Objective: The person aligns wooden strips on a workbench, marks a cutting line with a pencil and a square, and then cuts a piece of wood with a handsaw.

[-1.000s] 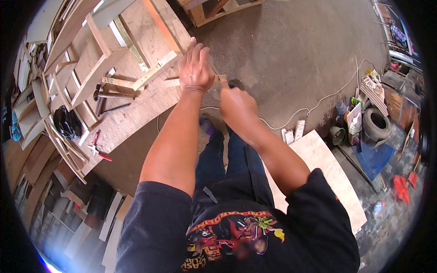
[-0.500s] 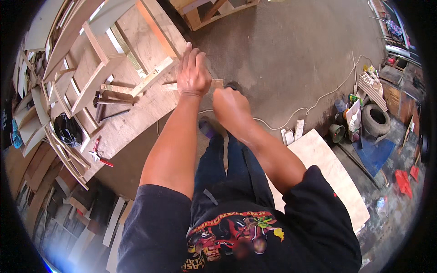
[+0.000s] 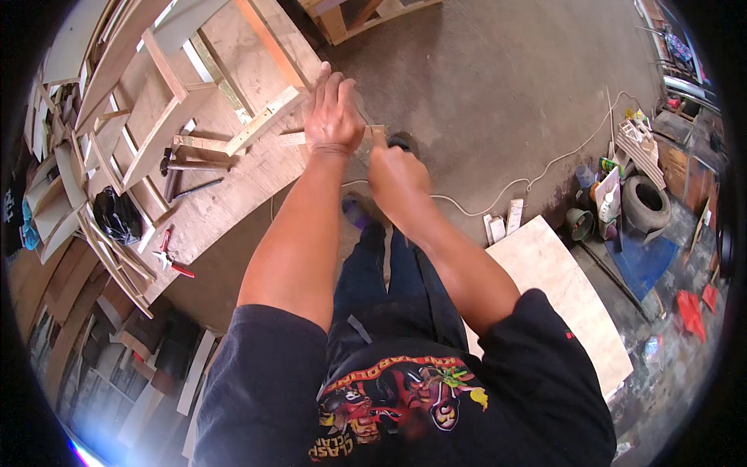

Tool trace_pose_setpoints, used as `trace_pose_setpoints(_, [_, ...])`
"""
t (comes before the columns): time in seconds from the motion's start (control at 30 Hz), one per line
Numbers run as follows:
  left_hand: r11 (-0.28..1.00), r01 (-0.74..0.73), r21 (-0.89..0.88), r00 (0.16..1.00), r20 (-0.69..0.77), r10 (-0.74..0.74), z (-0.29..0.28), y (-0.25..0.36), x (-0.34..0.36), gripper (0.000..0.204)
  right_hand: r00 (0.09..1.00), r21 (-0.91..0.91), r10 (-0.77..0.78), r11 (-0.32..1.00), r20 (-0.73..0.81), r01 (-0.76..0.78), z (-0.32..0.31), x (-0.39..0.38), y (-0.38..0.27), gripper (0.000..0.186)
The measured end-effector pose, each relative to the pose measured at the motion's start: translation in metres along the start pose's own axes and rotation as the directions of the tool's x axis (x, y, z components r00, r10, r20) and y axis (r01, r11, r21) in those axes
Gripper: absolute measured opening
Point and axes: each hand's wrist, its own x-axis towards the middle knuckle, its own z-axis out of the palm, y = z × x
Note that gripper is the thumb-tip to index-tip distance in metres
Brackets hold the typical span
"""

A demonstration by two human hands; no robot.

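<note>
My left hand [image 3: 333,117] lies back-up at the bench's edge, over a pale wooden strip [image 3: 292,138] that shows beside the wrist. Its fingers bend forward, the outermost one straighter, and the thumb is hidden. To its right, beyond the bench edge, my right hand [image 3: 398,180] is closed in a fist around a light wooden handle [image 3: 378,136]. What the handle belongs to is mostly hidden behind my left hand. Just left of my fingers, a slatted wooden frame [image 3: 266,121] rests on the plywood bench top [image 3: 233,206].
A hammer [image 3: 198,165] and red-handled pliers [image 3: 165,253] lie on the bench near a black bag [image 3: 117,215]. Curved wooden parts [image 3: 58,183] crowd its left side. A white cord [image 3: 498,204] crosses the floor. At right lie a plywood sheet [image 3: 556,288] and a tire [image 3: 647,204].
My right hand has shifted slightly, showing more of the wooden handle. The left hand stays at nearly the same spot on the bench edge.
</note>
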Motion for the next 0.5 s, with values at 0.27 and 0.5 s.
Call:
trace_pose_setpoints(0.27, [1.000,-0.005,0.009,1.000,-0.008,0.005,-0.001,0.002,-0.004,0.025,0.992,-0.038,-0.126,0.991,-0.018,0.125,0.007,0.017,0.006,0.038])
trace_pose_setpoints(0.5, [1.000,0.008,0.017,1.000,0.011,-0.008,0.002,0.001,-0.001,0.024,1.000,-0.005,0.009,1.000,-0.013,-0.009,0.003,-0.009,0.002,0.045])
